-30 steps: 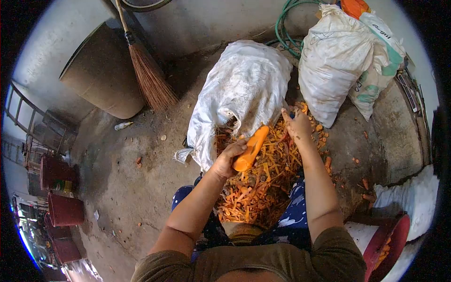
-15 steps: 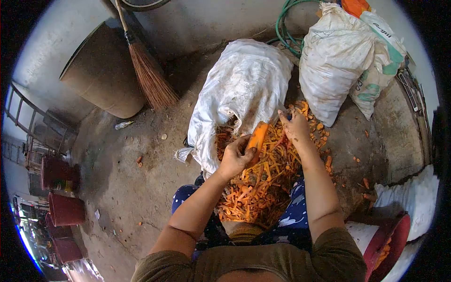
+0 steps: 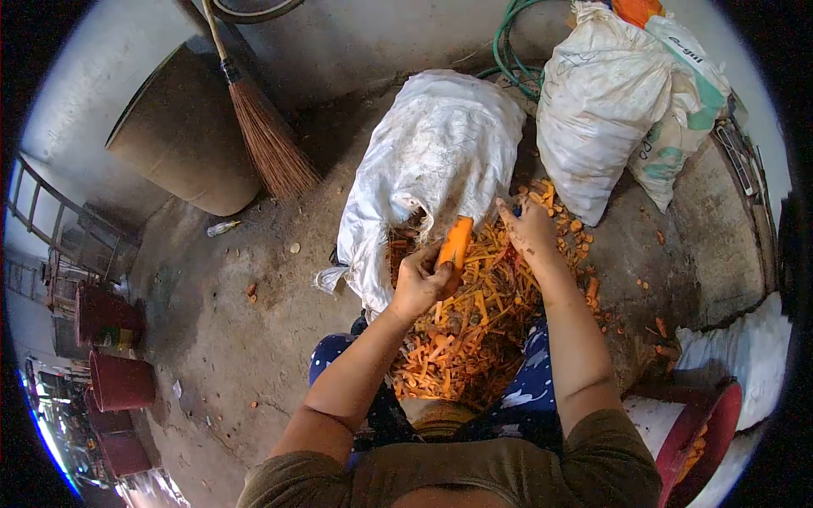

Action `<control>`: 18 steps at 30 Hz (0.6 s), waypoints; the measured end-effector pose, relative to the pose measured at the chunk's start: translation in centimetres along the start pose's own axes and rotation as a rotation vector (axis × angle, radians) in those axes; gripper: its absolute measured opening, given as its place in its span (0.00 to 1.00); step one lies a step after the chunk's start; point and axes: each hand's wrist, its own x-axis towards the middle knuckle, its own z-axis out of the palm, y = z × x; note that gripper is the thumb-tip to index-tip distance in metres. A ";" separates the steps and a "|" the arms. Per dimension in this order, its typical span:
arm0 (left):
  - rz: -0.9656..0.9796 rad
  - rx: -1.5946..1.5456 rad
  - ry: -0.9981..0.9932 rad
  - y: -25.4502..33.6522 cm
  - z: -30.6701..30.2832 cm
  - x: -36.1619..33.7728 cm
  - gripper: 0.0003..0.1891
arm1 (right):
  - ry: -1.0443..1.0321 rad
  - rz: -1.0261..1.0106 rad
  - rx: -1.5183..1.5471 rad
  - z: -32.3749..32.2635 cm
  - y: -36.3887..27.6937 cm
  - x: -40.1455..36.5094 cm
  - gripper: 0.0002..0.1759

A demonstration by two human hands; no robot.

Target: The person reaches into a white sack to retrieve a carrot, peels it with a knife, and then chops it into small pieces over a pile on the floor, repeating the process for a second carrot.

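Note:
An orange carrot (image 3: 456, 245), its surface peeled, is held upright and slightly tilted in my left hand (image 3: 419, 281), with the fingers wrapped round its lower part. To the right of it my right hand (image 3: 531, 230) is raised with curled fingers round a small dark tool, of which little shows. Beneath both hands lies a heap of orange peelings and cut pieces (image 3: 457, 351), between my knees. Just beyond the hands, a white woven sack (image 3: 445, 127) lies on the floor with a torn opening near the carrot.
Full white sacks (image 3: 597, 110) stand at the back right beside a green hose (image 3: 506, 51). A broom (image 3: 267, 140) leans by a large brown bin (image 3: 186, 127). Red buckets (image 3: 123, 381) are at the left; a red tub (image 3: 724, 423) with orange pieces is at the lower right.
The carrot has turned a little in my left hand and sits slightly lower and further left. My right hand has shifted slightly, still beside the carrot.

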 end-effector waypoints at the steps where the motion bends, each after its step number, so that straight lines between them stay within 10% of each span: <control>1: 0.000 0.064 0.016 -0.9 -0.4 0.3 0.16 | 0.019 -0.058 0.084 0.5 0.4 0.2 0.28; 18: -0.139 -0.518 0.174 0.6 -1.7 2.0 0.20 | -0.522 -0.203 0.021 -1.0 -4.7 -4.3 0.33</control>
